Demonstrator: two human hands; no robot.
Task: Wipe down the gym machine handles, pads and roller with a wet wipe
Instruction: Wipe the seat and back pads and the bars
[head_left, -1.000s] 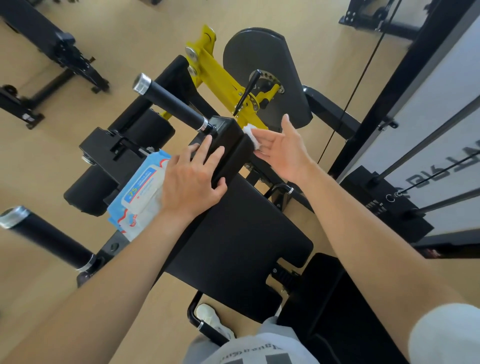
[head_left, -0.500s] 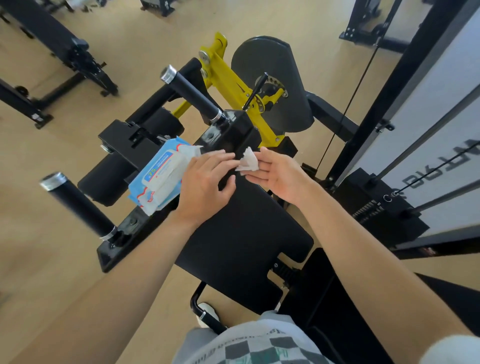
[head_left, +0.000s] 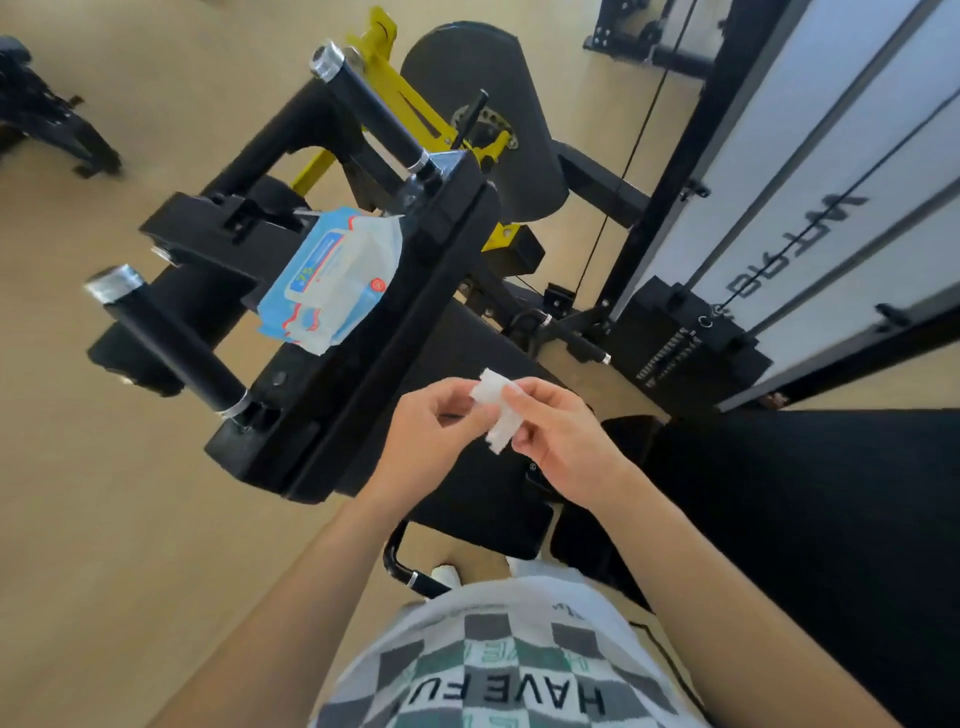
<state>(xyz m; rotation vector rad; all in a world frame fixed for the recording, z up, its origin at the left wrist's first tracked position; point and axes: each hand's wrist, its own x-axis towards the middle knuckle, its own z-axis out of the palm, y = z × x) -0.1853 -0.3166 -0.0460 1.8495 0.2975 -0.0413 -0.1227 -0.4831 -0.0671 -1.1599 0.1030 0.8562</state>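
Observation:
A small white wet wipe (head_left: 497, 411) is held between both hands in front of my chest. My left hand (head_left: 431, 441) pinches its left side and my right hand (head_left: 558, 441) pinches its right side. Beyond them stands the black gym machine with two black handles, the near one (head_left: 171, 343) at the left and the far one (head_left: 376, 111) higher up. Its black pad (head_left: 363, 364) runs diagonally between them. A black roller (head_left: 130, 358) lies low at the left, partly hidden by the frame. A blue and white pack of wipes (head_left: 330, 278) rests on the frame.
A yellow lever arm (head_left: 395, 73) and a dark round plate (head_left: 483, 104) sit behind the machine. A weight stack with cables (head_left: 691, 338) and white panels stands at the right. Another black machine (head_left: 47, 119) is at the far left on the wooden floor.
Both hands came away from the pad's top end and drew back toward my body with the wipe. The left hand, earlier flat on the pad, now holds the wipe too.

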